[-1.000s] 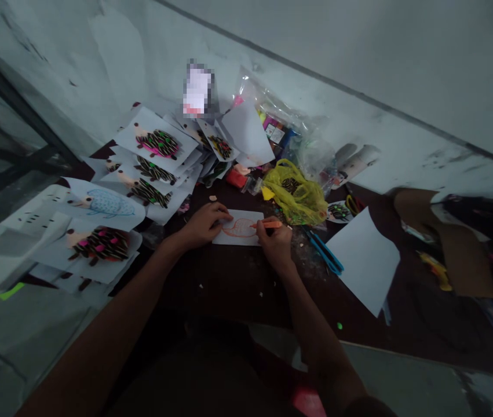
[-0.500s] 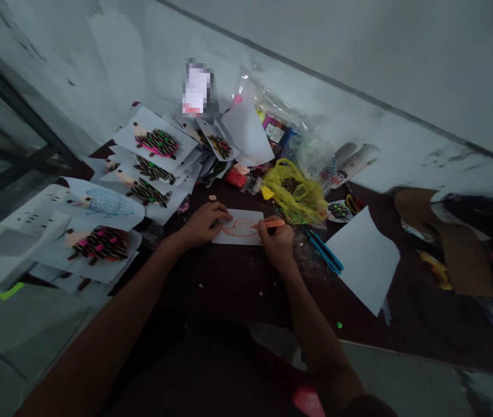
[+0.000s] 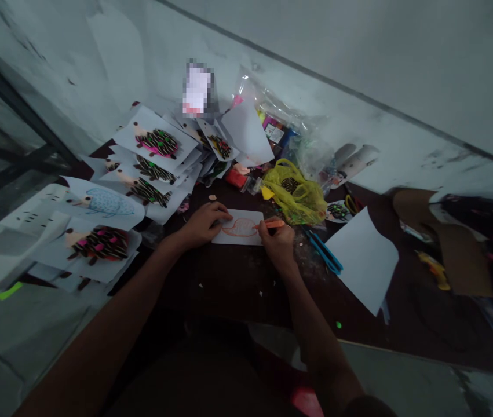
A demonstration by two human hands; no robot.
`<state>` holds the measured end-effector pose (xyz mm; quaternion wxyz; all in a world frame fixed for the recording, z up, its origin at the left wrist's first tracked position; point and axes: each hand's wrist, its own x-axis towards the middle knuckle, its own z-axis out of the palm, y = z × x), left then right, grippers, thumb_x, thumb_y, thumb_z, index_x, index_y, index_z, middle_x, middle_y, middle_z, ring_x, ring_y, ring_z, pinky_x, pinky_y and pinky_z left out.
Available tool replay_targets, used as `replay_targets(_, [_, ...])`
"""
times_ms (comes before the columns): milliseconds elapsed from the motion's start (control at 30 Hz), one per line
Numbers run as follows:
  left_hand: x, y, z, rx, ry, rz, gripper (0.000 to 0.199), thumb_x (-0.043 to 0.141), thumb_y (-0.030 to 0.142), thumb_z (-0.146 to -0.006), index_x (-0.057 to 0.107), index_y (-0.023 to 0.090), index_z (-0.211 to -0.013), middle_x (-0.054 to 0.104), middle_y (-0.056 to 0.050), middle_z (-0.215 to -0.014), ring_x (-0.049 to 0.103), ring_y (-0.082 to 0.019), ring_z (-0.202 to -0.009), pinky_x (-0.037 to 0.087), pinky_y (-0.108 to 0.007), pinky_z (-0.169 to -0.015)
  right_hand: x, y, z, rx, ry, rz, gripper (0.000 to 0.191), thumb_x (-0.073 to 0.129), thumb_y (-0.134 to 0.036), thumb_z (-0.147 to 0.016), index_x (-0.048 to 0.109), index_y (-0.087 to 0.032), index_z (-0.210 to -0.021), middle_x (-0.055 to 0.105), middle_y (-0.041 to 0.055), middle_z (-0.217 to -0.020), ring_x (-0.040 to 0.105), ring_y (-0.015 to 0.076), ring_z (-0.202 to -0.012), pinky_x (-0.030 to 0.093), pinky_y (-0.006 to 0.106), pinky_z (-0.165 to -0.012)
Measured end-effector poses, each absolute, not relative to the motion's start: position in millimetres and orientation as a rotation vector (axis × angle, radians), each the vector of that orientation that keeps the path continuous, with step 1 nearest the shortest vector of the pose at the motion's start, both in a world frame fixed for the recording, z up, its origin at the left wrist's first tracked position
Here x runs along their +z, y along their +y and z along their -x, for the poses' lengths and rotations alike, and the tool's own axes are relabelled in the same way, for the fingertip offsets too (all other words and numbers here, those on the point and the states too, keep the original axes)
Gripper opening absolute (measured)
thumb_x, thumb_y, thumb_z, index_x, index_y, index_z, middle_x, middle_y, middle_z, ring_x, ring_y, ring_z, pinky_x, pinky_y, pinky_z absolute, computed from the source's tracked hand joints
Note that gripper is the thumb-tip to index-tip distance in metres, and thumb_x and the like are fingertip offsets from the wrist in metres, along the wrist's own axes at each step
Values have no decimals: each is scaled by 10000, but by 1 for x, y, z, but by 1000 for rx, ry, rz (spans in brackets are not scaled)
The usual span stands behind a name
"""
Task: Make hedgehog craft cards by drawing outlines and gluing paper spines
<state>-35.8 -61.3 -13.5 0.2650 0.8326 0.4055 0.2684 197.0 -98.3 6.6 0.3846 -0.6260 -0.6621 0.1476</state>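
A scuffed wall [image 3: 402, 116] rises behind a dark table [image 3: 229, 289]. Hedgehog pictures [image 3: 154, 142] lie left of a sheet of paper [image 3: 246, 236], which the open left hand [image 3: 203, 226] pins flat, steadying it, while the right hand [image 3: 277, 243] closes around an orange marker [image 3: 273, 223] on the sheet's orange outline.

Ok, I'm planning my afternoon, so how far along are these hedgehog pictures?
Done: several hedgehogs with dark, pink-dotted spines lie on sheets. In hand: the right hand holds an orange marker at an orange outline, and the left hand rests on its sheet. Left: that outline has no spines yet, nor does the blue hedgehog, and a blank sheet lies nearby.
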Motion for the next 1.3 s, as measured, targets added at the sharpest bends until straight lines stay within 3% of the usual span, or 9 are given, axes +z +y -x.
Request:
replay_targets(933, [-14,-61,36,730,1088,-2241,349,505,126,-817,730,175,-1081,628,-102,-1133,580,-247,-1077,457,-437,-997,12,-105,-186,567,-1683,1524,260,562,-376,-856,653,-192,-697,646,16,-586,611,147,-552,442,236,-526])
replay_targets(1300, [-13,-61,35,726,1100,-2236,360,505,115,-804,729,170,-1080,631,-102,-1137,585,-240,-1068,461,-420,-994,11,-103,-189,493,-1734,1543,240,576,-344,-847,649,-190,-678,668,23,-612,595,135,-530,434,237,-542])
